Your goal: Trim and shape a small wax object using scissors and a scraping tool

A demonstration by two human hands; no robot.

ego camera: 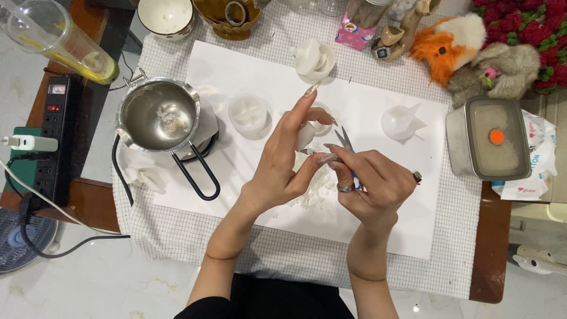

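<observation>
The scene is bright and evenly lit from above. The white paper sheet is almost overexposed, so pale things on it lose their outline. Shadows under the hands are soft and short. Left of the sheet, the metal pot shows dull reflections. Focus is sharp; far from the sheet, the picture edges bend slightly.

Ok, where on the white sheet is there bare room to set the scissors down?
Bare sheet lies near the front right corner, below the clear mould, and front left, below the pot's handle. The middle is crowded: both hands, left hand and right hand, wax flakes, scissors.
</observation>
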